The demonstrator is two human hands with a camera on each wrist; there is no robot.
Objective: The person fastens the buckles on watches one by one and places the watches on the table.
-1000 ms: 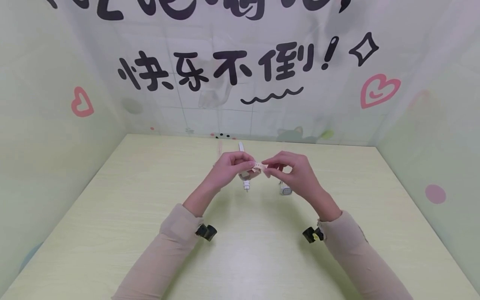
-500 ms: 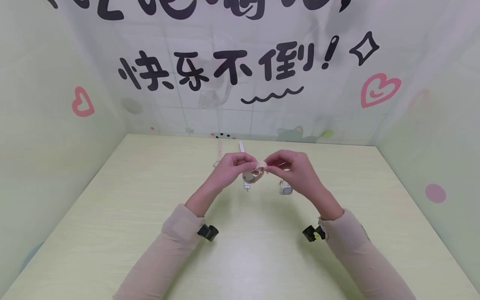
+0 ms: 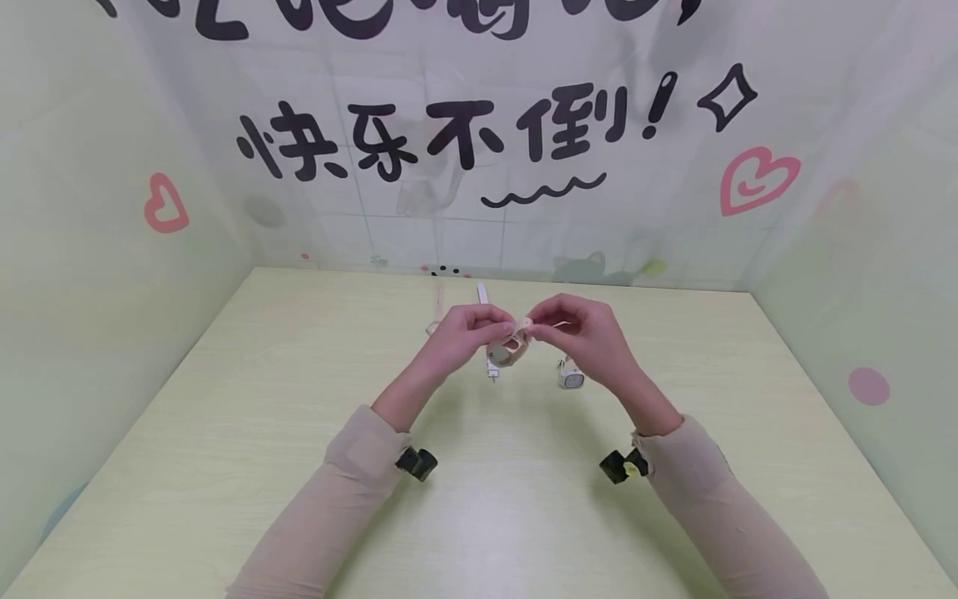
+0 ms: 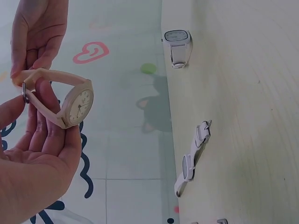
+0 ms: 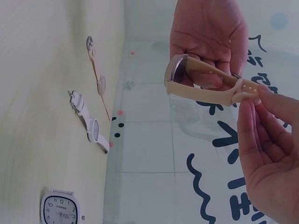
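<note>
My left hand (image 3: 464, 339) and right hand (image 3: 587, 341) hold a pale pink wristwatch (image 3: 504, 354) between them, raised over the table. Its strap is bent into a loop, and the round dial (image 4: 81, 106) hangs at the loop's lower side. In the left wrist view, the left fingers and thumb grip the strap by the metal buckle (image 4: 25, 92). On the other side, the right thumb and fingertips pinch the holed strap end (image 5: 247, 89), which passes through the buckle area.
Behind the hands lie a white watch (image 5: 93, 130) and a thin pink watch (image 5: 101, 85), both stretched out. A white square-faced watch (image 3: 572, 380) stands to the right. A printed cloth (image 3: 374, 225) closes off the table's back edge.
The watch has turned so its dial shows more below the left fingers. My right hand has shifted slightly up and to the left, still pinching the strap end.
</note>
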